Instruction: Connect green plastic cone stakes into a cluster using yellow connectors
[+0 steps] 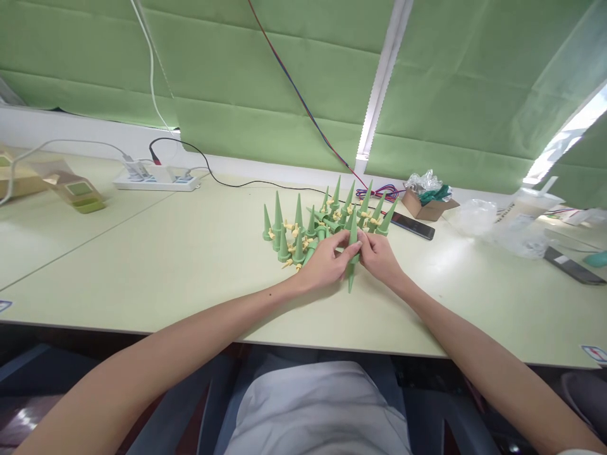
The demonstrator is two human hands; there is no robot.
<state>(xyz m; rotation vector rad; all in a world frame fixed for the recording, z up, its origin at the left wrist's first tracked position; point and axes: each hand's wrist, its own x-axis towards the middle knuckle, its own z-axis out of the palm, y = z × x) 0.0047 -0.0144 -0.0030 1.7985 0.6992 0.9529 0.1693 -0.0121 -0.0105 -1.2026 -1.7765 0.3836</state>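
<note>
My left hand (pixel 329 258) is closed around a green spiked piece (pixel 353 243), whose one point stands up above the fingers while another green point shows below them. My right hand (pixel 377 254) meets it from the right, with its thumb and fingers pinched at the same piece. Whatever lies between the fingertips is too small to make out. Just beyond both hands, several green cones (pixel 277 218) stand upright on the table, with small yellow valve pieces (pixel 289 225) among them. A few green parts lie on their sides in the middle of this group.
The pale table (pixel 156 265) carries a power strip (pixel 159 183) and an opened carton (pixel 76 189) at left. Right of the cones are a phone (pixel 410 225), a small cardboard box (pixel 425 207), a plastic cup (pixel 528 205), and another dark device (pixel 573 265). Cables run behind.
</note>
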